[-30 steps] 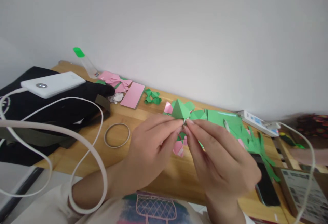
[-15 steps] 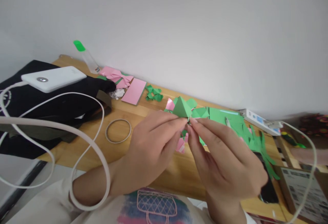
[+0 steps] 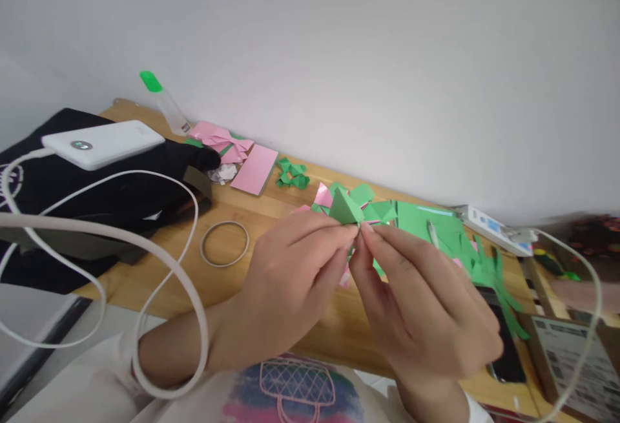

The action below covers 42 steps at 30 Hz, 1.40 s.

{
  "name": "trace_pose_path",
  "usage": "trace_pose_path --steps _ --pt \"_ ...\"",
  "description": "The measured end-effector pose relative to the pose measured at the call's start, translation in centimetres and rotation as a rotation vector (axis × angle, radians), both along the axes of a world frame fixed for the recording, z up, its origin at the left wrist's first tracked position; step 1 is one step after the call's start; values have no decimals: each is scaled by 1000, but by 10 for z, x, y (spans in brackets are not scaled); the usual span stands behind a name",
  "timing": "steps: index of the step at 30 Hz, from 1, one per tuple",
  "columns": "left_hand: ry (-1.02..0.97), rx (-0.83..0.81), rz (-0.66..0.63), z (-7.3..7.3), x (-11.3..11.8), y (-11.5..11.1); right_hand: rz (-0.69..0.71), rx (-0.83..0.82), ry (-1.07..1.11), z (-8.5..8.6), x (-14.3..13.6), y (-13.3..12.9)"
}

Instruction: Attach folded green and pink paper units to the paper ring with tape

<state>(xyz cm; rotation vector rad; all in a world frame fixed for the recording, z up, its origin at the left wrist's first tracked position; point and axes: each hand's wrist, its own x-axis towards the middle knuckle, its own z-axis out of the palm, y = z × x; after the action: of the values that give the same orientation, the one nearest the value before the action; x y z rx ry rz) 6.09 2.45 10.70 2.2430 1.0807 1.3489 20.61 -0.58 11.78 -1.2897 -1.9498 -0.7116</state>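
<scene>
Both hands meet over the middle of the wooden table, pinching a folded green paper piece [image 3: 345,207] with a pointed top. My left hand [image 3: 295,274] grips its lower edge between thumb and forefinger. Fingertips of my right hand [image 3: 426,300] pinch the same piece at its lower right corner, touching the left fingertips. Just behind and below it lies a pink and green folded paper flower [image 3: 382,210], partly covered by the hands. The exact fold under the fingertips is hidden.
Green paper sheets and strips [image 3: 421,219], a dark phone [image 3: 506,345] and a power strip [image 3: 494,229] are on the right. Leftward lie a ring [image 3: 224,264], a pink paper stack [image 3: 255,170], small green folded paper [image 3: 292,174], a glue bottle [image 3: 165,103] and a white power bank [image 3: 104,145] with looping cable.
The pinching fingers have shifted slightly at the green piece's corner, and the piece has turned a little. The whole view has moved slightly.
</scene>
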Motion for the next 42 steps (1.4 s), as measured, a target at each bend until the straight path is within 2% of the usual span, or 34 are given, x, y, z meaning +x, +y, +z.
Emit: trace_pose_path --steps 5,11,21,34,42 --pt "-26 -29 10 0 -2 1 74 -52 66 0 4 1" --pt "28 21 15 -3 -5 0 97 -96 38 2 7 -1" --pt "32 21 -1 -3 -4 -1 63 -32 -6 2 2 -2" --pt "-17 -68 -9 4 -4 0 82 -89 188 -2 -1 -1" --pt "-21 -32 -13 4 -4 0 92 -62 126 -2 1 0"
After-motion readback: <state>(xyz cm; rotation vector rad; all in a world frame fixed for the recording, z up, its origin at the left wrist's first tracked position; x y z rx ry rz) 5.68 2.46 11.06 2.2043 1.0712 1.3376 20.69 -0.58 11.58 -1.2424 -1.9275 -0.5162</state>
